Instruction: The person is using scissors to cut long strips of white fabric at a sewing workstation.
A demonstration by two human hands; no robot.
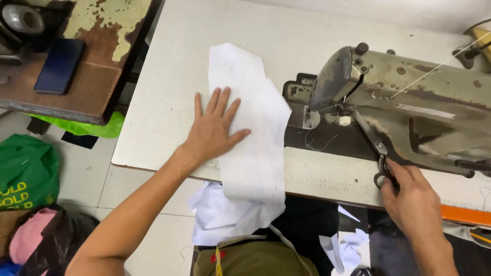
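The left hand [214, 134] lies flat, palm down, on a long strip of white fabric [250, 122] spread on the pale desk [169, 76]. Its fingers [217, 101] are spread apart and straight, pressing on the cloth rather than gripping it. The strip runs from the middle of the desk toward the person, passes over the near edge and hangs down, where it meets a bunch of more white cloth [225, 217] at the person's lap. A yellow measuring tape [240, 240] drapes across the olive garment there.

The right hand [411, 202] is at the near edge of the desk, to the right of the fabric and well apart from it. Its fingers [404, 174] are curled together around the handle loops of a pair of metal scissors [376, 151], whose blades point up and away toward the needle area of the sewing machine [399, 97]. The machine is an old, worn grey-green one standing on the right part of the desk, with a thin thread [434, 69] stretched across its upper arm.

To the left stands a second desk [97, 30] with peeling paint, carrying a dark phone [60, 65]. On the tiled floor below lie a green plastic bag [23, 168] and a pink cloth bundle [30, 235].
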